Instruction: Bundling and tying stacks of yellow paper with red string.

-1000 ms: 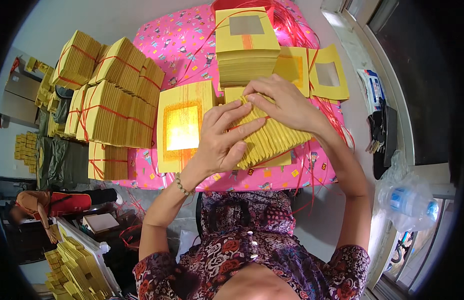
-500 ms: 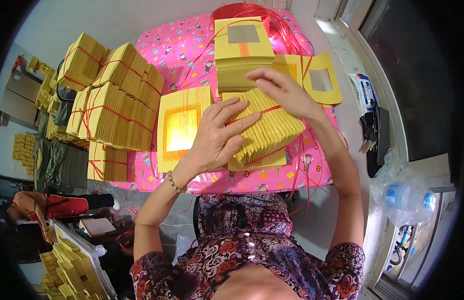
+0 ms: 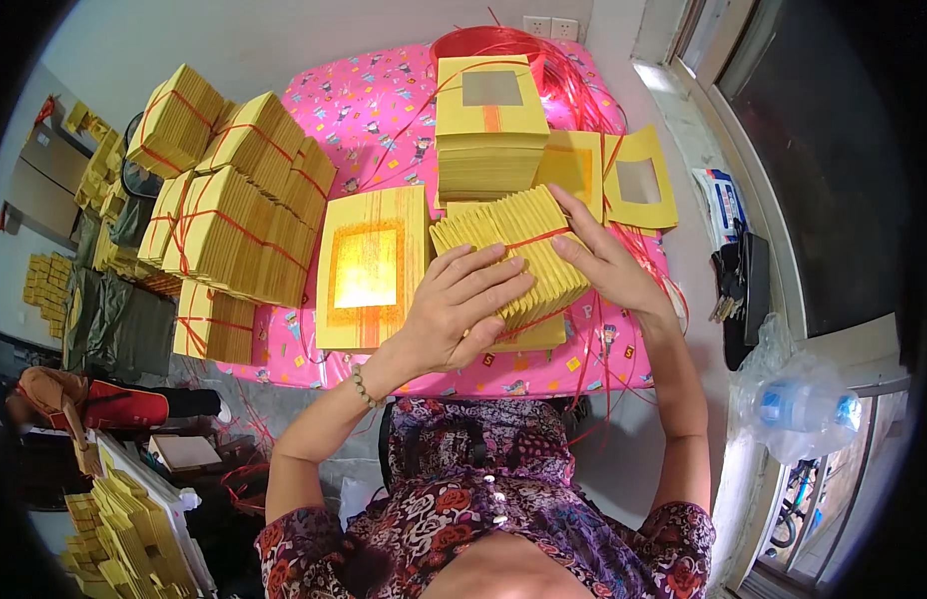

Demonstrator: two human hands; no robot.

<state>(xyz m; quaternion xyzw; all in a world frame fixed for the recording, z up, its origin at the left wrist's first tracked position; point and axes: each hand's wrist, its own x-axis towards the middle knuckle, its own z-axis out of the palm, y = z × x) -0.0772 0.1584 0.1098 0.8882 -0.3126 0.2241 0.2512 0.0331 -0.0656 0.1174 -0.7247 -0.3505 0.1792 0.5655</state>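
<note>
A thick bundle of folded yellow paper [image 3: 549,268], bound with red plastic string, lies tilted near the table's front edge. My left hand [image 3: 462,307] rests flat over its left side with the fingers stretched out. At its right end, my right hand [image 3: 611,268] grips the bundle, thumb on top and fingers around the far edge. More yellow paper lies partly hidden beneath it. To the left is a pile of yellow sheets with a shiny gold square [image 3: 369,268]. Just behind stands a tall stack of yellow paper [image 3: 491,140] topped by a grey square.
Several tied yellow bundles [image 3: 239,225] are piled at the table's left. A red basin [image 3: 473,42] and loose red string [image 3: 583,85] are at the back. A loose yellow sheet [image 3: 663,180] lies right on the pink patterned tablecloth [image 3: 349,80]. Another person [image 3: 114,404] is at far left.
My right hand has come down from above the bundle's far side onto its right end. The bundle has turned slightly and shifted left. My left hand stays on it.
</note>
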